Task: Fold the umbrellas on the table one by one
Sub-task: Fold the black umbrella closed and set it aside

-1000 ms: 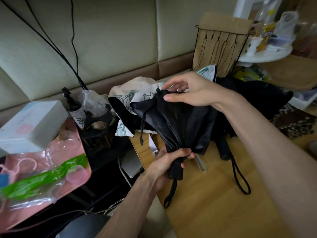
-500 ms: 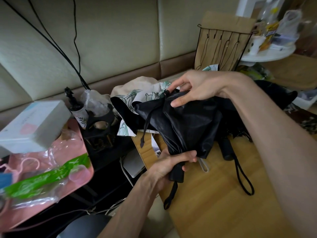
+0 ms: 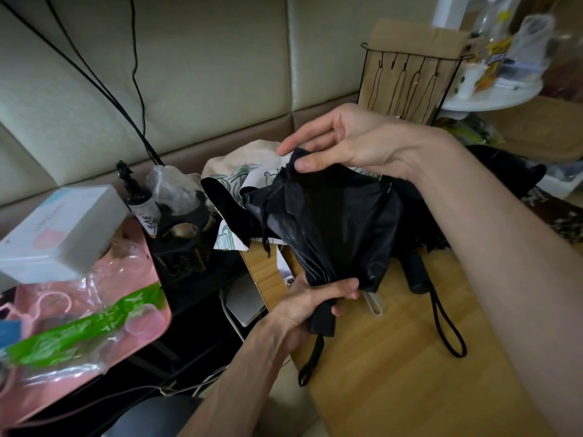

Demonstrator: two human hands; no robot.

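Holding black umbrella [image 3: 331,228] lengthwise, pointing away: left hand [image 3: 310,302] wrapped round near handle, right hand [image 3: 353,140] pinching far canopy edge.

One wide-angle camera rides on the person's head, facing forward and tilted down over the desk [image 3: 394,373] from close above. The left grip [image 3: 299,307] and right grip [image 3: 353,143] hold the black umbrella [image 3: 331,228] at the frame's centre, very near the lens. The left forearm enters at 6 o'clock, the right at 4 o'clock. Farther off, the padded wall [image 3: 205,74] fills 10 to 12 o'clock, a pink tray [image 3: 79,402] lies at 8 o'clock, a round white shelf [image 3: 492,99] at 1 o'clock
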